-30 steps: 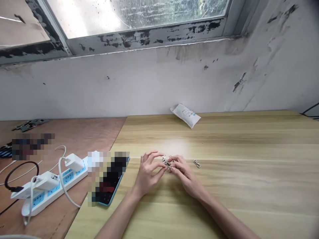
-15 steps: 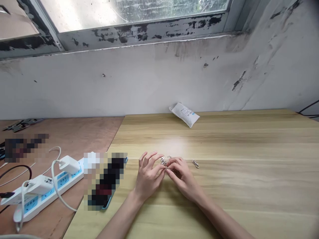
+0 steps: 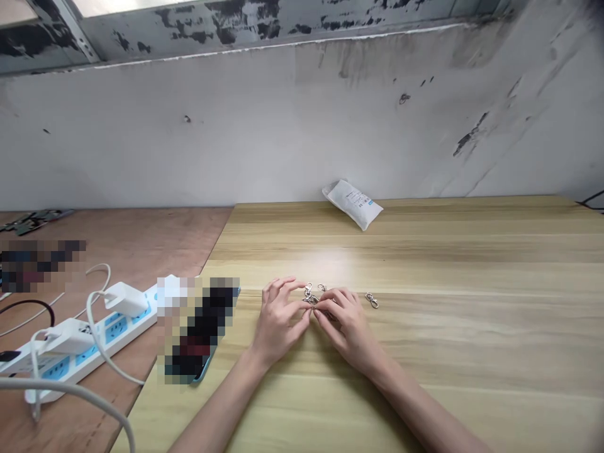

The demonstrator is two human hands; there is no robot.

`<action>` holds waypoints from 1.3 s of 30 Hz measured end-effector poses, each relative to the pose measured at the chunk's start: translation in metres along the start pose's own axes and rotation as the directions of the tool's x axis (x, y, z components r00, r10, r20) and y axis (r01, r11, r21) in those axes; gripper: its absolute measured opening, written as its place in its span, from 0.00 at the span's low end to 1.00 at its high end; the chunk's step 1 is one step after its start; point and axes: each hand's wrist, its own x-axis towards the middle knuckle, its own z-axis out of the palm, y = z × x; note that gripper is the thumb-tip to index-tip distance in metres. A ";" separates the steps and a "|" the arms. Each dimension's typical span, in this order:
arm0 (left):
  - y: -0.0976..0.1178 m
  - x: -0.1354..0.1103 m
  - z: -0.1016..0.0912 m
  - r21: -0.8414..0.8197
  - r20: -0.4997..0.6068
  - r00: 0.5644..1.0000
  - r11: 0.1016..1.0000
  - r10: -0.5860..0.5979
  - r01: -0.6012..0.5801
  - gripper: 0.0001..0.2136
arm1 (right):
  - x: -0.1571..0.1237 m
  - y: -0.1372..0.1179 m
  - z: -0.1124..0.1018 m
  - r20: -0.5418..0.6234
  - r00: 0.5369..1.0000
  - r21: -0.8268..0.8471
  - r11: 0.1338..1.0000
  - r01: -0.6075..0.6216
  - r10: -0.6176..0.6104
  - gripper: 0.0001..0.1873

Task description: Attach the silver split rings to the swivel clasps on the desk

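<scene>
My left hand [image 3: 280, 321] and my right hand [image 3: 346, 324] meet over the wooden table, thumbs and forefingers closed on a small metal ring [image 3: 314, 306] between their tips. Most of that ring is covered by the fingers. Just beyond the fingertips lie several silvery swivel clasps with rings [image 3: 308, 292], partly hidden by my hands. Another small ring [image 3: 322, 287] shows behind my right fingers. Off to the right of my right hand rests a single swivel clasp [image 3: 372, 301].
A white plastic packet [image 3: 353, 204] lies by the wall. To my left is a phone in a blue case [image 3: 207, 365], its screen blurred out. Further left, a white power strip [image 3: 116, 336] holds chargers and cables on a brown tabletop [image 3: 184, 236].
The view has tipped downward slightly, so the table objects sit higher and a grey cable shows at lower left. Both hands keep their pinch at nearly the same spot.
</scene>
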 end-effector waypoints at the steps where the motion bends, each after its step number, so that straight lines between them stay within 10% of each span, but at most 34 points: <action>1: 0.000 0.000 0.000 0.013 -0.010 1.000 1.000 -0.014 0.014 0.04 | 0.000 0.000 0.000 -0.012 0.999 -0.051 0.998 0.033 -0.033 0.05; 7: -0.001 0.001 -0.002 -0.002 -0.107 0.988 0.993 -0.115 0.116 0.04 | -0.001 -0.002 -0.002 -0.003 0.979 -0.290 0.937 0.193 -0.202 0.08; 18: 0.003 0.000 0.001 -0.070 -0.150 0.986 0.996 -0.070 0.060 0.05 | -0.001 0.008 0.000 -0.040 0.999 -0.075 0.997 0.029 -0.032 0.06; 27: 0.002 -0.001 0.005 -0.019 0.033 0.994 0.995 -0.101 0.101 0.04 | 0.000 0.007 -0.016 -0.102 0.916 -0.484 0.823 0.296 -0.389 0.06; 39: 0.008 -0.020 -0.005 0.160 0.105 0.994 0.987 -0.007 -0.010 0.06 | -0.020 -0.015 -0.003 0.038 0.877 -0.339 0.819 0.462 -0.479 0.11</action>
